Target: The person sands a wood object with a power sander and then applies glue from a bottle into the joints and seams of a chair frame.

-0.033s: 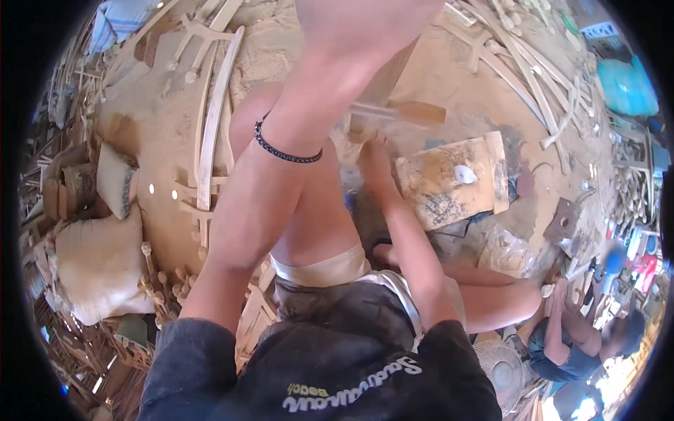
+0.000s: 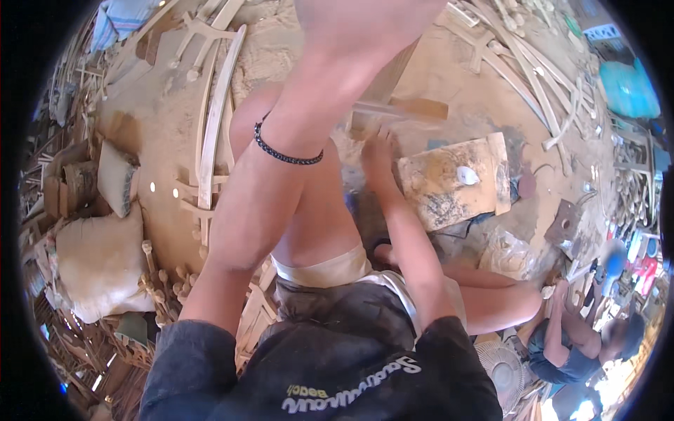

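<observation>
My left arm, with a dark braided bracelet (image 2: 288, 151) at the wrist, reaches up past my bent knee. My left hand (image 2: 365, 24) is very close and blurred at the top edge; its fingers are out of view. Below it stands an upright wooden board (image 2: 393, 77), its upper end hidden by that hand. My right hand (image 2: 379, 154) is low near the board's foot, its fingers bent, closed round something I cannot make out. Just beyond the fingertips lies a blurred brown wooden piece (image 2: 425, 109) with a greyish, blade-like strip on its left.
A stained wooden block (image 2: 449, 186) with a small white object (image 2: 467, 175) sits to the right. Carved wooden parts (image 2: 217, 119) lie around the floor. A stuffed sack (image 2: 105, 266) is at left. A fan (image 2: 500, 375) and another person (image 2: 576, 344) are at lower right.
The scene shifts very slightly to the right in the picture. Both arms keep nearly the same pose, and the brown wooden piece by my right hand stays blurred.
</observation>
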The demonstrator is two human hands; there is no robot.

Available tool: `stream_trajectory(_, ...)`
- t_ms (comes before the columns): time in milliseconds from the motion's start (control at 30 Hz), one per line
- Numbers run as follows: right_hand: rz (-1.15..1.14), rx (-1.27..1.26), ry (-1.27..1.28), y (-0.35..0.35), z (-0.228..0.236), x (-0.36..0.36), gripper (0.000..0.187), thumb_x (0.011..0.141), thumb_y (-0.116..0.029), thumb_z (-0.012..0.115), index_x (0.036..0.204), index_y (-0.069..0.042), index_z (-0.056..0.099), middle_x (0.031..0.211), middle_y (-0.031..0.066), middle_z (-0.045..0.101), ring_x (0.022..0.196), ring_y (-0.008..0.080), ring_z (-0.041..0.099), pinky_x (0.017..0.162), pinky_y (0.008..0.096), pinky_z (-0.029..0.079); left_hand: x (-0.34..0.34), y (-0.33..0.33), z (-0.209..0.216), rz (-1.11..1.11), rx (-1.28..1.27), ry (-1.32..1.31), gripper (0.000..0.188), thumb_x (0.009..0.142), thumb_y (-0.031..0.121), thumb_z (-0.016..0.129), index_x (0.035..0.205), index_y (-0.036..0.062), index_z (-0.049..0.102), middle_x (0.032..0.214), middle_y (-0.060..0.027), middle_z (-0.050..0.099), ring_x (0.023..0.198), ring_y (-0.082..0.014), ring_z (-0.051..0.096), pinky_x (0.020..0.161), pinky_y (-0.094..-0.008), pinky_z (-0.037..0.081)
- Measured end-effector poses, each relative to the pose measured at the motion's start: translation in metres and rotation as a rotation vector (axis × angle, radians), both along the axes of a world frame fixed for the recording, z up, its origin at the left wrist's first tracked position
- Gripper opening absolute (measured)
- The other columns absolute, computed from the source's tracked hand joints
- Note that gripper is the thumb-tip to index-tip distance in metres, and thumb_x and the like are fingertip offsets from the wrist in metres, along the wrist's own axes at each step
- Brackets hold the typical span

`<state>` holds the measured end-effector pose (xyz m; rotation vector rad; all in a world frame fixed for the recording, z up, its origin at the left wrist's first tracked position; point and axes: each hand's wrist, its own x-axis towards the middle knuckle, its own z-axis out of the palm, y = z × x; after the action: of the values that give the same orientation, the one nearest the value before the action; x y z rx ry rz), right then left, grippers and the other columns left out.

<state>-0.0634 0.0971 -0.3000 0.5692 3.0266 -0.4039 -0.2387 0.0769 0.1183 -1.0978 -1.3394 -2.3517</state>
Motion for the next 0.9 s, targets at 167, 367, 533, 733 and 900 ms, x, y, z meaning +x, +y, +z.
stream_trajectory(167, 0.057, 0.234, -0.050, -0.009, -0.060, -0.005, 0.030, 0.095, -0.021, 0.060, 0.118, -0.006, 0.071, 0.120, 0.0108, 0.066, 0.121, 0.0281, 0.059, 0.099, 0.0474, 0.049, -0.007, -0.016, -0.009, 0.048, -0.032, -0.018, 0.023, 0.091, 0.020, 0.087, 0.096, 0.0009, 0.076, 0.078, -0.0006, 0.071, 0.061, -0.0052, 0.061, 0.053, -0.0217, 0.046)
stream_trajectory(367, 0.236, 0.146, -0.185, 0.003, -0.043, 0.006, 0.019, 0.092, -0.024, 0.064, 0.090, -0.011, 0.078, 0.106, 0.0061, 0.070, 0.108, 0.0255, 0.064, 0.091, 0.0429, 0.051, -0.009, -0.024, -0.013, 0.091, -0.062, -0.063, 0.023, 0.091, 0.020, 0.087, 0.097, 0.0003, 0.075, 0.079, -0.0014, 0.072, 0.063, -0.0058, 0.063, 0.055, -0.0217, 0.048)
stream_trajectory(533, 0.176, 0.019, 0.067, -0.015, 0.024, 0.015, 0.015, 0.087, -0.024, 0.071, 0.085, -0.010, 0.078, 0.094, 0.0088, 0.070, 0.099, 0.0296, 0.067, 0.085, 0.0454, 0.052, -0.002, -0.033, -0.015, 0.123, -0.095, -0.123, 0.024, 0.090, 0.019, 0.087, 0.098, -0.0001, 0.075, 0.080, -0.0021, 0.072, 0.064, -0.0063, 0.064, 0.056, -0.0216, 0.049)
stream_trajectory(733, -0.142, -0.387, 0.453, -0.004, 0.229, 0.088, 0.007, 0.088, -0.016, 0.077, 0.089, -0.009, 0.077, 0.080, 0.0097, 0.070, 0.070, 0.0303, 0.071, 0.061, 0.0416, 0.055, 0.023, -0.011, -0.003, 0.014, -0.082, -0.209, 0.025, 0.090, 0.018, 0.088, 0.098, -0.0007, 0.075, 0.081, -0.0029, 0.073, 0.065, -0.0069, 0.066, 0.057, -0.0216, 0.051)
stream_trajectory(900, -0.297, 0.071, 0.632, 0.029, 0.356, 0.125, 0.014, 0.083, -0.014, 0.087, 0.096, -0.019, 0.082, 0.070, -0.0009, 0.054, 0.063, 0.0231, 0.053, 0.058, 0.0400, 0.039, 0.064, 0.011, 0.022, -0.205, -0.056, -0.297, 0.025, 0.089, 0.018, 0.088, 0.099, -0.0011, 0.074, 0.082, -0.0036, 0.074, 0.067, -0.0074, 0.067, 0.058, -0.0215, 0.052)
